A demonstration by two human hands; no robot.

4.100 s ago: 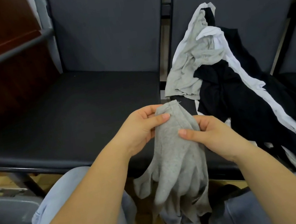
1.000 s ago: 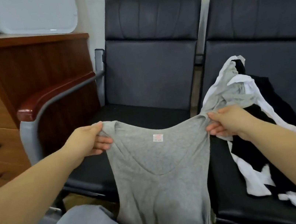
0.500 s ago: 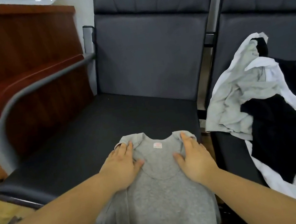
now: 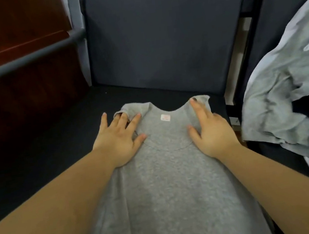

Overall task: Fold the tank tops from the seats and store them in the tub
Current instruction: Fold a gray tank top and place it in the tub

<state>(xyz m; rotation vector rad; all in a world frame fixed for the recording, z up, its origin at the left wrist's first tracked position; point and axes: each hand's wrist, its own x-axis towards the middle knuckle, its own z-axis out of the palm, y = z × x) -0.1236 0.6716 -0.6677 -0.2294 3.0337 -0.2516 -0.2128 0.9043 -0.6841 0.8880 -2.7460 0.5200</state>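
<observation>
A grey tank top (image 4: 160,186) lies spread flat on the dark seat (image 4: 54,153), neckline toward the backrest, its small pink label facing up. My left hand (image 4: 119,138) rests flat on its left shoulder strap, fingers spread. On the right shoulder strap my right hand (image 4: 210,130) presses down with straight fingers. The garment's lower part runs off the seat's front toward me. A heap of grey, white and black tank tops (image 4: 288,99) lies on the neighbouring seat to the right. The tub is out of view.
The seat's backrest (image 4: 166,34) rises just beyond the garment. A grey armrest bar (image 4: 25,58) runs along the left, with a dark wooden cabinet (image 4: 4,29) behind it. A metal frame gap separates the two seats.
I held the tank top up by its straps, then laid it on the seat. Since half a second ago my hands have slid outward along the shoulders and the view has moved closer.
</observation>
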